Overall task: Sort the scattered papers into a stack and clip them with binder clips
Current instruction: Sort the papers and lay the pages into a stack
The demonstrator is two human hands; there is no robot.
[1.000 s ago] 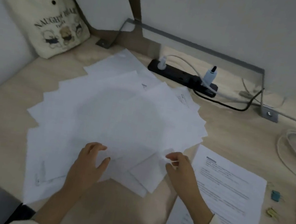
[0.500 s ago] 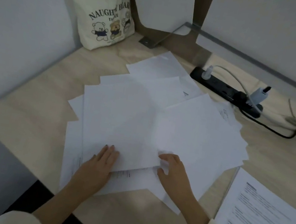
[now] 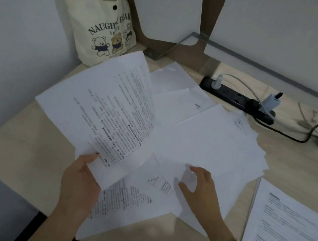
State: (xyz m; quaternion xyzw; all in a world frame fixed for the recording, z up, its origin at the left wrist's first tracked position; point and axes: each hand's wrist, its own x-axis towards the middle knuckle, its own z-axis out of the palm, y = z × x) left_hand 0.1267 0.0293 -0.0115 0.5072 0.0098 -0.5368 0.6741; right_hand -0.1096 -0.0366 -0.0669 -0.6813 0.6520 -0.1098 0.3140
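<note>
Left hand pinches lifted printed sheet, sheet fanning up beyond thumb. Right hand spread, fingertips pressing scattered papers, gripping nothing.

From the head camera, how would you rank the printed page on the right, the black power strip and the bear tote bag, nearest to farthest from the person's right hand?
1. Printed page: just right of the right hand, on the desk.
2. Black power strip: further back, by the wall.
3. Bear tote bag: far-left corner, farthest.
</note>
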